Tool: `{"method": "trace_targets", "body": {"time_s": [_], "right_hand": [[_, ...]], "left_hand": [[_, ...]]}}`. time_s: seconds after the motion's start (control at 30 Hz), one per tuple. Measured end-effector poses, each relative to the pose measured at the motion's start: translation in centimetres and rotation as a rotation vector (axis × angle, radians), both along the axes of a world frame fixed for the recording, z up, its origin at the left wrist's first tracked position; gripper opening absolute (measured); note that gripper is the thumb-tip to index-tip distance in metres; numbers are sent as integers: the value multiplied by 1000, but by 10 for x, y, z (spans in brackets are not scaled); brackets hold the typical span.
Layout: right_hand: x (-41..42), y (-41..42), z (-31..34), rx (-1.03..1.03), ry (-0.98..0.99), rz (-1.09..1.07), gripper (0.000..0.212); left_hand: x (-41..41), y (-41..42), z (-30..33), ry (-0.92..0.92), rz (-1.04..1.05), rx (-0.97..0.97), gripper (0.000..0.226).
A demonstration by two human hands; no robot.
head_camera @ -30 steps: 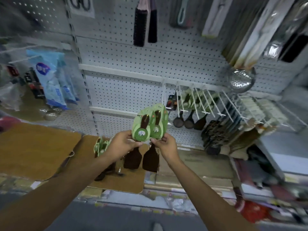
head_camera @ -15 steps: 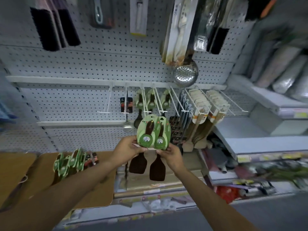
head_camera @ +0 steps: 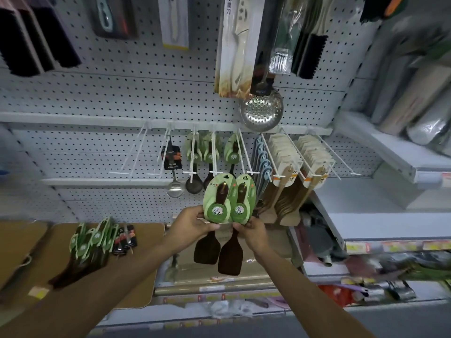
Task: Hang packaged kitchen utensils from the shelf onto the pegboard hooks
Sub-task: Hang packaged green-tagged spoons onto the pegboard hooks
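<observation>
Two dark wooden spatulas on green cards are held side by side in front of the pegboard [head_camera: 117, 98]. My left hand [head_camera: 189, 222] pinches the lower edge of the left spatula pack [head_camera: 217, 198]. My right hand [head_camera: 252, 231] pinches the bottom of the right spatula pack [head_camera: 242, 198]. Their card tops sit just below the tips of white hooks [head_camera: 213, 154] that carry matching green packs [head_camera: 210, 148]. A pile of more green spatula packs [head_camera: 92, 237] lies on the brown shelf [head_camera: 146, 240] at lower left.
Bare white hooks [head_camera: 136, 154] stick out left of a hung ladle [head_camera: 174, 172]. Blue utensils [head_camera: 262, 159] and wooden spatulas [head_camera: 285, 181] fill hooks on the right. A steel skimmer [head_camera: 261, 111] and knife packs [head_camera: 238, 45] hang above. White shelves [head_camera: 390, 152] stand at right.
The view swung right and closer to the hooks. Both hands kept hold of the two spatula packs and lifted them up to just under the hook tips.
</observation>
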State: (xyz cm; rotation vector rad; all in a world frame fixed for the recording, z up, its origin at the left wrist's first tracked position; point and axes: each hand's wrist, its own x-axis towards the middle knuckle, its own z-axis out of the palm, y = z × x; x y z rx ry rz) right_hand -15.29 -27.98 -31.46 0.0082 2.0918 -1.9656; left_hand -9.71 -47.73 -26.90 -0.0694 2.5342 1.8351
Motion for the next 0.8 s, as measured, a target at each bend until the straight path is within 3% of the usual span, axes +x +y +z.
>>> {"method": "trace_targets", "body": {"time_s": [0.2, 0.37, 0.67, 0.8], "right_hand": [[-17, -2, -14, -21, -11, 32, 21], [-22, 0, -20, -62, -30, 50, 16], [-69, -23, -13, -148, -100, -92, 19], [-96, -33, -9, -41, -173, -106, 19]], "left_hand": [[-7, 3, -5, -22, 15, 11, 29], [-12, 4, -8, -19, 17, -8, 29], [-19, 11, -18, -64, 58, -5, 29], [-17, 13, -30, -106, 67, 21, 29]]}}
